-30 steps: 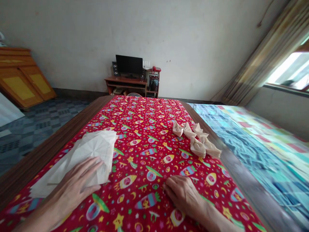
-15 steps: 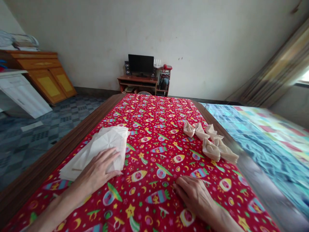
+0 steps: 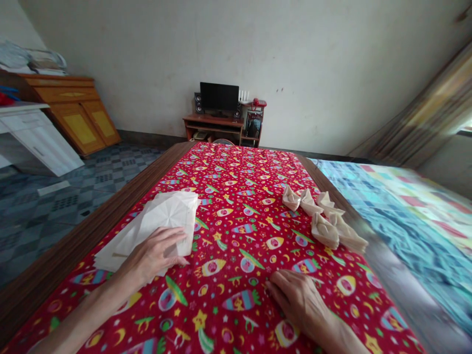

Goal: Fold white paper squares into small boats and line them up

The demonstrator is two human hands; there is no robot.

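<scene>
On the left lies a fanned stack of creased white paper sheets [image 3: 171, 209], the top one marked with star-shaped folds. My left hand [image 3: 157, 253] rests over the stack's near right corner, fingers stretched out and thumb apart by the edge. My right hand [image 3: 295, 295] lies on the red patterned cloth [image 3: 236, 275] with its fingers curled in. Nothing shows in it, though the palm side is hidden. Beyond it, to the right, several folded paper boats [image 3: 324, 228] sit in a loose cluster.
Brown wooden edging [image 3: 147, 179] borders the cloth. A bed with blue and checked bedding [image 3: 372, 216] stands close on the right. At the far wall is a desk with a monitor [image 3: 219, 97]. Cabinets [image 3: 83, 123] stand at the left.
The camera view has turned slightly left, so the scene sits a little further right. My left hand has shifted slightly on the paper stack; my right hand stays put.
</scene>
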